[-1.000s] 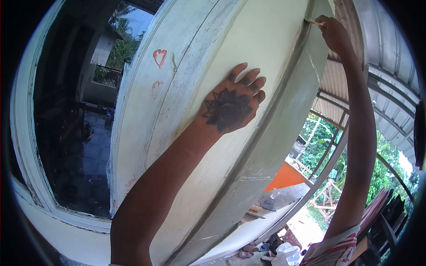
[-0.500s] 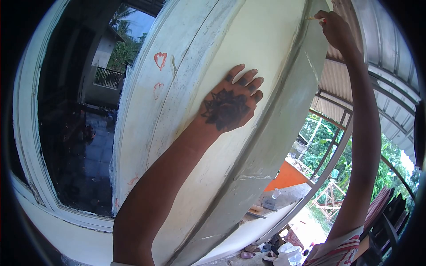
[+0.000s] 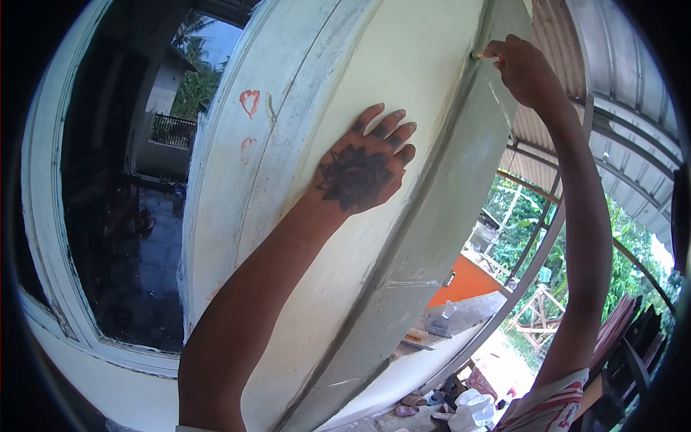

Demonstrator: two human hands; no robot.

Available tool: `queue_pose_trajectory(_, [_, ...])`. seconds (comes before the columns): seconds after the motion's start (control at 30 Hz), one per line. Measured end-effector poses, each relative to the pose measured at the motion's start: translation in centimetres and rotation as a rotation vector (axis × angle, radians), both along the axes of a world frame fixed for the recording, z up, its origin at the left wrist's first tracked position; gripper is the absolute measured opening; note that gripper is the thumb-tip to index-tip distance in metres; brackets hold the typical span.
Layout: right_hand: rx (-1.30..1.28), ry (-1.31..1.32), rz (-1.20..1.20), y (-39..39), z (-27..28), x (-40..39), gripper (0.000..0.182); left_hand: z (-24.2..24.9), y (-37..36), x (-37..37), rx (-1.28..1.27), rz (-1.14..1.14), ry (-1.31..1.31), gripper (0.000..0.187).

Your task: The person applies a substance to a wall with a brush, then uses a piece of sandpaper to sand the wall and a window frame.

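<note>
My left hand (image 3: 363, 162), tattooed on its back, lies on the cream wall (image 3: 403, 79) with the fingers spread. Higher up at the right, my right hand (image 3: 524, 70) is closed around a small paintbrush (image 3: 488, 57); a pale part and a bit of red show beside the fingers. Its dark tip meets the groove along the edge of the grey-green pillar (image 3: 432, 209), where that meets the cream wall. Most of the brush's handle is hidden in my fist.
Left of my arm is a white-framed window (image 3: 129, 216), its whitish wooden frame (image 3: 248, 165) marked with red heart outlines. Below right, shoes (image 3: 407, 410) and a white plastic bag (image 3: 471, 410) lie on the floor. An orange panel (image 3: 468, 281) and metal roofing (image 3: 619, 65) stand beyond.
My right hand has moved down and left with the brush, whose tip is now at the pillar's groove. My left hand stays flat on the wall; the view has shifted slightly.
</note>
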State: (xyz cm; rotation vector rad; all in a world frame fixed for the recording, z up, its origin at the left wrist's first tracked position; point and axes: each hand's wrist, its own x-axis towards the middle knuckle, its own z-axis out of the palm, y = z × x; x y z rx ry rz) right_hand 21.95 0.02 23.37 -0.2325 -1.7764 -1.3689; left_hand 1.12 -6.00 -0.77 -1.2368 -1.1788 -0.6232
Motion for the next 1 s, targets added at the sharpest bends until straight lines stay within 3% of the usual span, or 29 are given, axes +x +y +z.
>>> queue_pose_trajectory(0.27, [-0.123, -0.060, -0.005, -2.3, -3.5, 1.2, 0.022, 0.1, -0.3, 0.2, -0.034, 0.064, -0.004, 0.035])
queue_pose_trajectory(0.47, [0.040, 0.001, 0.059, -0.3, -0.2, 1.9, 0.022, 0.1, -0.4, 0.4, -0.022, 0.076, 0.007, 0.035])
queue_pose_trajectory(0.67, [0.117, 0.030, 0.027, 0.7, -2.8, 1.3, 0.023, 0.0, -0.2, 0.2, -0.017, 0.059, 0.002, 0.036])
queue_pose_trajectory(0.83, [-0.100, -0.048, -0.002, -1.1, -3.9, 2.4, 0.024, 0.0, -0.5, 0.4, -0.027, 0.080, -0.002, 0.036])
queue_pose_trajectory(1.0, [-0.074, 0.025, 0.121, -0.3, -1.2, 3.2, 0.023, -0.2, 0.1, -0.2, -0.019, -0.006, -0.015, 0.035])
